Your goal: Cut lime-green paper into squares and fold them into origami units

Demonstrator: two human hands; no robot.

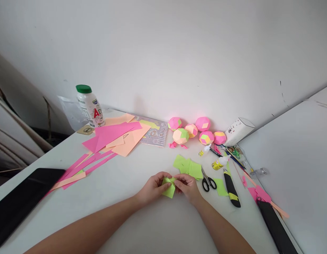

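Between my two hands is a small piece of lime-green paper (168, 192), partly folded, held just above the white table. My left hand (156, 185) pinches its left and upper edge with thumb and fingers. On the other side, my right hand (188, 187) grips the upper right edge, the fingertips of both hands nearly meeting. Several more green paper pieces (188, 166) lie just beyond my hands. Black-handled scissors (209, 183) rest to the right, partly against those pieces, and a single green square (221, 187) lies beside them.
A black and yellow utility knife (232, 188) and glue bottles (221, 162) lie to the right. Faceted paper balls (180, 135) stand by the wall. Pink and orange sheets (113, 135), a white bottle (89, 107) and a dark tablet-like slab (28, 201) are on the left.
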